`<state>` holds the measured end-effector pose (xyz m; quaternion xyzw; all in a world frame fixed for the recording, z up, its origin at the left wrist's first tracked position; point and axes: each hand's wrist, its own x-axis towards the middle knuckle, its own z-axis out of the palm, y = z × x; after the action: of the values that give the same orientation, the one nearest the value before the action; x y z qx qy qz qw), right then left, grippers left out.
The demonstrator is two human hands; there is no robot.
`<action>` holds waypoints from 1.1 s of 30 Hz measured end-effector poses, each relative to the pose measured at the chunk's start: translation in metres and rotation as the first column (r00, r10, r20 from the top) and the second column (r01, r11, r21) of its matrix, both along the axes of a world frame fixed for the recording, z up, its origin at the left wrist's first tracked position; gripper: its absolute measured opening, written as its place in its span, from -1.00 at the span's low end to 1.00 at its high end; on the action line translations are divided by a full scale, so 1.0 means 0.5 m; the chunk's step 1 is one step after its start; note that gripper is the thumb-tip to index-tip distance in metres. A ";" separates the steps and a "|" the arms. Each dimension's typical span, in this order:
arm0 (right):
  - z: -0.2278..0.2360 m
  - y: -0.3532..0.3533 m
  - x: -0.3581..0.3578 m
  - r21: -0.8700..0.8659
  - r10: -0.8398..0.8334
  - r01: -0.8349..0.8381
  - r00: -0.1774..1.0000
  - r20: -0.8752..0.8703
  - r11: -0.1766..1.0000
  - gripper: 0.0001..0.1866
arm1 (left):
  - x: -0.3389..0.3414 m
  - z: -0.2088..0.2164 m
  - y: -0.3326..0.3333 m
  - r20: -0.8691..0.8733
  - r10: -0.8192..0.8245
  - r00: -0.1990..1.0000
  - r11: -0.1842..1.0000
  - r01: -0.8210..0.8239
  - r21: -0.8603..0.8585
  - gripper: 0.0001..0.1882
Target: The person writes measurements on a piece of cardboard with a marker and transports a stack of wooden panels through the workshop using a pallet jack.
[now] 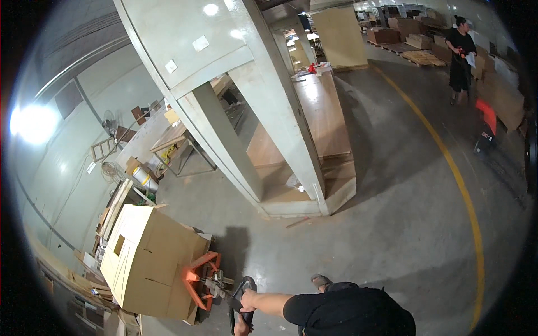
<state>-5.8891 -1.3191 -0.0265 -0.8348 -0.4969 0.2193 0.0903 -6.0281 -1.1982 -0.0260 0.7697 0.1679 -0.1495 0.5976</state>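
Note:
Both of my hands are on the dark loop handle [245, 287] of an orange pallet jack [193, 274]. My right hand [249, 301], at the end of an arm in a black short sleeve, is closed around the near side of the loop. Just below it, my left hand [241, 325] grips the handle's lower part, partly cut off by the bottom edge. The jack's orange frame stands against a large stack of pale yellow boards or boxes [162, 269], which looks loaded on it at the lower left.
A tall, pale grey frame structure [274, 117] rises ahead, beside a long wood-topped surface [328, 112]. A yellow floor line [448, 157] curves along the right. Another person [460, 56] stands far right near stacked boards. A worktable [171, 137] and cluttered wall are left.

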 end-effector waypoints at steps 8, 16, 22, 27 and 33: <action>0.018 -0.048 -0.022 0.008 -0.002 0.002 1.000 -0.007 1.000 -0.35 | -0.050 0.044 -0.034 -0.038 -0.027 0.999 1.000 0.027 0.013 -0.15; 0.021 -0.092 -0.122 0.004 -0.009 0.009 1.000 -0.002 1.000 -0.35 | -0.129 0.068 -0.083 -0.059 -0.073 0.996 0.996 0.076 0.047 -0.15; 0.010 -0.158 -0.177 0.032 -0.006 0.006 1.000 0.021 0.999 -0.34 | -0.181 0.089 -0.172 -0.060 -0.112 0.992 0.990 0.117 0.078 -0.14; 0.002 -0.237 -0.221 0.087 -0.002 0.000 1.000 0.026 0.996 -0.35 | -0.214 0.100 -0.273 -0.083 -0.151 0.985 0.980 0.160 0.122 -0.14; -0.007 -0.381 -0.267 0.084 -0.017 0.013 0.999 0.045 0.996 -0.35 | -0.244 0.094 -0.438 -0.126 -0.177 0.976 0.969 0.195 0.154 -0.13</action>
<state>-6.0223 -1.5095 -0.0301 -0.8387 -0.5014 0.1784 0.1153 -6.1499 -1.4171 0.0211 0.8194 0.1399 -0.2332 0.5047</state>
